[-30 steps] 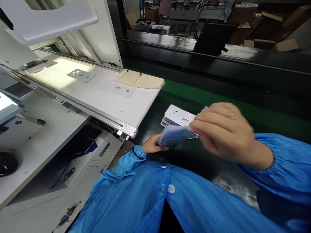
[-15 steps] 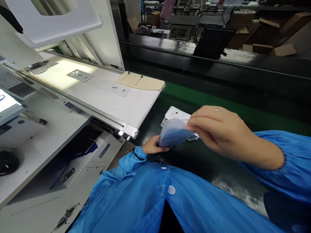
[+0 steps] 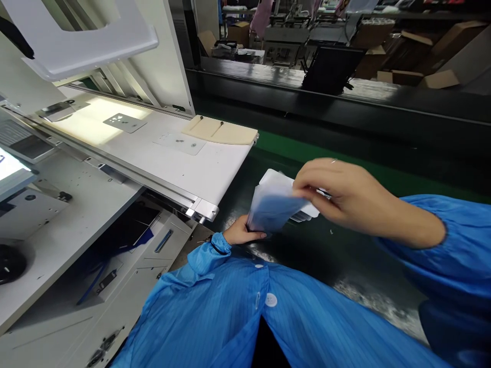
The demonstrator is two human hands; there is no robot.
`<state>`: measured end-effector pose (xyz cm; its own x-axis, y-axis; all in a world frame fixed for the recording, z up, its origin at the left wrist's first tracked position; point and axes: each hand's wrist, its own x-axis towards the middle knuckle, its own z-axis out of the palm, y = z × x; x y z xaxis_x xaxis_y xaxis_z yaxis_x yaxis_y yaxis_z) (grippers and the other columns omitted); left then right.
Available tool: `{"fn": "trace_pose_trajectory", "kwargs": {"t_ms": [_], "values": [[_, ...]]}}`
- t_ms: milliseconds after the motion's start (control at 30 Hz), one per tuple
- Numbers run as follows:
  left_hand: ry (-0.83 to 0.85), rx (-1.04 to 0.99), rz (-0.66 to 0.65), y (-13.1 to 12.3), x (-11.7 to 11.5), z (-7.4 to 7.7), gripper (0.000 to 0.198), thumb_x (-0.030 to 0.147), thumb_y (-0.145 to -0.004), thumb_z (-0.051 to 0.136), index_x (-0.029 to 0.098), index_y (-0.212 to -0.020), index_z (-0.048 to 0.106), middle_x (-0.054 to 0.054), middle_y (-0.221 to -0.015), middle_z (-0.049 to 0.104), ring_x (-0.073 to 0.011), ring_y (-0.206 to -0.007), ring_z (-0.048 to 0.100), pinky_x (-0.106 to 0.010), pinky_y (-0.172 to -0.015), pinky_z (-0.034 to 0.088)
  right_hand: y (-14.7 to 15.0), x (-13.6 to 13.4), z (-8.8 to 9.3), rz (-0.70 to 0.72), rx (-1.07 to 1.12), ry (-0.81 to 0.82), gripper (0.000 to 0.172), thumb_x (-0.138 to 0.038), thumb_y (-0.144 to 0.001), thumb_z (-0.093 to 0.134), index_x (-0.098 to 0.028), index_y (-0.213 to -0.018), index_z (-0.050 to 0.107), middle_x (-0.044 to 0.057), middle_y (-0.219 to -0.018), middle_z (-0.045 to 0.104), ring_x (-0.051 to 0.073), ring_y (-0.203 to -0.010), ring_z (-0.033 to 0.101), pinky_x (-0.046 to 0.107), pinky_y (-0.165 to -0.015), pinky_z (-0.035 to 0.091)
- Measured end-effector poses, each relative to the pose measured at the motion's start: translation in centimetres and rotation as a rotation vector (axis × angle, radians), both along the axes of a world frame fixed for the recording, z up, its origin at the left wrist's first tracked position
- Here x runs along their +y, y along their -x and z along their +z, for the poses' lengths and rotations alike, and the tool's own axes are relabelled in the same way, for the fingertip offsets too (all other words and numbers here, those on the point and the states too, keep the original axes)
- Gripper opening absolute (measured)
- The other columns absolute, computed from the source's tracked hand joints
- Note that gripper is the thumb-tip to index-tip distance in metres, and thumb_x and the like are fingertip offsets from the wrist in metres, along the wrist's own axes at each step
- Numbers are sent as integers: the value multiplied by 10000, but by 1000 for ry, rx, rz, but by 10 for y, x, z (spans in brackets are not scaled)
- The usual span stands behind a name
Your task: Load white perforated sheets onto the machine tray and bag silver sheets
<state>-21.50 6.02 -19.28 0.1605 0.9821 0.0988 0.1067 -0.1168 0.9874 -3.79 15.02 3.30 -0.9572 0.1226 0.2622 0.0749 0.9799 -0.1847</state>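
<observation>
Presently, in the head view, both hands are at one thin bluish sheet [image 3: 274, 209], which is near the middle of the frame and stands tilted. The left hand [image 3: 241, 231] is closed on the lower left part of this sheet, with the thumb lying toward the bottom of the frame; how many layers it holds, I cannot tell. The right hand [image 3: 333, 189], right of the middle, has thumb and forefinger pinched together on the upper right corner of the same sheet. Just behind the sheet, a stack [image 3: 274, 177] of white plates with rounded corners lies on the dark table [image 3: 326, 260], and the sheet hides a part of it. In the left half of the frame, a white belt [image 3: 207, 179] carries a grey plate [image 3: 125, 122] with holes, at the edge of a lit area [image 3: 95, 115], and a paler plate [image 3: 182, 143]. Beside the paler plate is a cream pad [image 3: 224, 131], at the far edge of the belt. At the upper right are a black panel [image 3: 333, 69] and some cardboard boxes [image 3: 441, 79].
</observation>
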Motion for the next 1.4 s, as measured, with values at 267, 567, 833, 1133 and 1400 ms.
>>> {"fn": "trace_pose_trajectory", "kwargs": {"t_ms": [267,567,833,1133,1400], "values": [[-4,4,27,-2,0,-1,472,523,-700,730,102,-908,692,-75,-888,710,-193,-850,632,-346,-857,504,1,0,-7,-108,26,48,197,-199,-915,401,-187,-768,533,41,-743,597,148,-656,547,265,-578,423],[13,-4,47,-3,4,-7,471,578,-736,675,113,-813,687,-54,-828,692,-175,-809,609,-344,-839,502,2,6,-8,-238,58,447,421,-501,-853,596,-191,-1138,613,49,-889,660,164,-732,606,262,-577,476],[21,-1,41,-4,2,-6,455,547,-722,700,112,-857,691,-55,-841,699,-173,-807,615,-332,-832,506,8,9,-5,-206,-3,558,301,-434,-852,622,-188,-680,652,16,-699,622,128,-601,558,247,-522,432],[29,14,33,-3,3,-2,468,502,-715,721,103,-957,692,-75,-934,716,-199,-876,643,-335,-870,504,0,2,-3,-105,325,25,127,-195,-899,533,-194,-809,623,76,-949,669,213,-903,606,398,-805,485],[46,-45,58,-5,2,-1,472,471,-648,780,110,-941,699,-63,-893,719,-194,-861,642,-324,-855,505,-8,-8,0,-173,443,-38,125,-174,-931,519,-231,-995,609,-9,-965,698,124,-814,659,234,-671,523]]}}
